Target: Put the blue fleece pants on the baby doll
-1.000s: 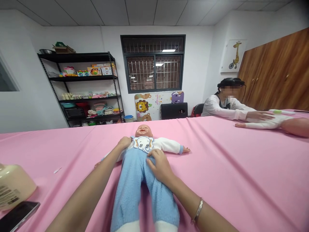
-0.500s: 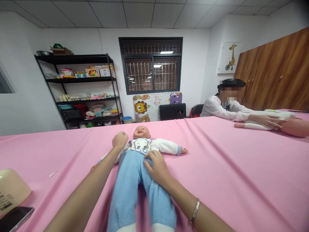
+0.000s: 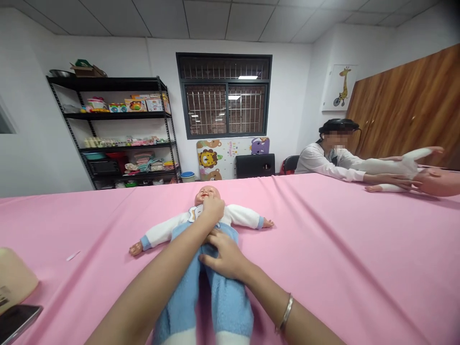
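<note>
A baby doll [image 3: 247, 216] in a white top and fluffy blue trousers lies face up on the pink cloth, head away from me, arms spread. My left hand [image 3: 213, 209] is over the doll's upper chest, just below its face, with the fingers curled; what they hold, if anything, is hidden. My right hand [image 3: 227, 254] rests on the front of the blue trousers, fingers spread, its fingertips partly behind my left wrist. The elephant bib on the doll's chest [image 3: 194, 213] is largely covered by my left hand.
The pink-covered table [image 3: 334, 268] holds a phone [image 3: 19, 320], a cream container [image 3: 16, 278] and a small white item [image 3: 73, 256] at left. Far right, another person [image 3: 316, 160] handles a second doll [image 3: 388, 168]. Shelves [image 3: 118, 115] stand behind.
My left hand has moved right, from beside the doll's shoulder onto its upper chest. My right hand has shifted slightly left and down. The other person's doll has been turned, with an arm now raised.
</note>
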{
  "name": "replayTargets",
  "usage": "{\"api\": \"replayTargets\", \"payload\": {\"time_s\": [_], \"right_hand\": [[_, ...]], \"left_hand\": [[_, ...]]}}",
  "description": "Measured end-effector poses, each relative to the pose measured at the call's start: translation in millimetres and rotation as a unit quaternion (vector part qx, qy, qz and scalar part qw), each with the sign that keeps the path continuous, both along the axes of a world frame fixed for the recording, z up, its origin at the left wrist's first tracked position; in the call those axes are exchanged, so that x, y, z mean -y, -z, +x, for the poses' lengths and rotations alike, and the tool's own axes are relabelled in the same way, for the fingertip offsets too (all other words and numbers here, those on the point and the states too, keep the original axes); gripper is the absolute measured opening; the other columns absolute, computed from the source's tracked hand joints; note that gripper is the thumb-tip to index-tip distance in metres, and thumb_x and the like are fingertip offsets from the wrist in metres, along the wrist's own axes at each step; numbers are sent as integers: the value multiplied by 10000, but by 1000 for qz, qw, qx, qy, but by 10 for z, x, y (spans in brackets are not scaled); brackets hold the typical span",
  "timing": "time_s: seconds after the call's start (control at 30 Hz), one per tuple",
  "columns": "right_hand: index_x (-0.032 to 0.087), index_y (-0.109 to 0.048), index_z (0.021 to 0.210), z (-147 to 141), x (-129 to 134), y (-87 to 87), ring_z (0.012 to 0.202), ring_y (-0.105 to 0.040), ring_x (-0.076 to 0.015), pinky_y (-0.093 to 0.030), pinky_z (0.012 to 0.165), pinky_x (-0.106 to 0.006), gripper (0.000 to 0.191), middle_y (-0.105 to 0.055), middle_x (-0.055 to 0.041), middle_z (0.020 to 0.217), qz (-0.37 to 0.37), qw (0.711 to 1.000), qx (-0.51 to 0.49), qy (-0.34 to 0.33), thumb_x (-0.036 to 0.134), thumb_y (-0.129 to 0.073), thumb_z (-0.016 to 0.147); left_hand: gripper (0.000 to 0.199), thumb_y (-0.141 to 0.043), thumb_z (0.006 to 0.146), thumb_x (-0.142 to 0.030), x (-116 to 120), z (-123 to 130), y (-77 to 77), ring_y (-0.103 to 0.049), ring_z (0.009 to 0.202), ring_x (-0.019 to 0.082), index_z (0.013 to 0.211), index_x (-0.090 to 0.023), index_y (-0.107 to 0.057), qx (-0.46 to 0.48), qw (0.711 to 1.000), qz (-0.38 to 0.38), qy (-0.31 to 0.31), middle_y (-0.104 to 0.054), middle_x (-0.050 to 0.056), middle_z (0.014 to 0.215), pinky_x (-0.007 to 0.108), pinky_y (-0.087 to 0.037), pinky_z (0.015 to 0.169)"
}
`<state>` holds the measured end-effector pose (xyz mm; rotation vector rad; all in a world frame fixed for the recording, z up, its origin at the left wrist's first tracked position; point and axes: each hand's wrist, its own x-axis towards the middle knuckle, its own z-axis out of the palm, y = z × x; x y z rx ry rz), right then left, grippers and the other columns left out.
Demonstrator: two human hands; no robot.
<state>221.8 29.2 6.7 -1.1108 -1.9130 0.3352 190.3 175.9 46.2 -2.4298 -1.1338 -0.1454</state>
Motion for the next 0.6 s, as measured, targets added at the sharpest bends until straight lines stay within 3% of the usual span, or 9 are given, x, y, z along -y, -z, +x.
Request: {"api": "replayTargets", "payload": {"time_s": [0.2,0.37,0.6], "right_hand": [[203,-553,1137,14,22,-19,1113,-451,-214,-345,975,-354,447,-523,-55,1195,22,998,64,-5,243,-647,702],[181,-600,985,9,17,-26,1037,-490,-201,-346,957,-350,308,-573,-54,1086,29,995,92,5,214,-645,682],[163,-585,910,-1,39,-54,989,-501,-190,-348,930,-331,237,-588,-52,1032,28,995,99,2,176,-635,679]], "left_hand": [[230,-458,787,-89,-152,121,4,-552,953,372,874,-24,-661,7,999,38,29,-629,253,880,536,-379,794],[273,-367,835,-65,-122,33,13,-556,897,297,912,-48,-629,15,989,75,123,-602,212,889,473,-382,795],[269,-347,858,-79,-47,-45,26,-504,935,273,884,-70,-614,-8,974,79,211,-569,172,935,415,-356,804]]}}
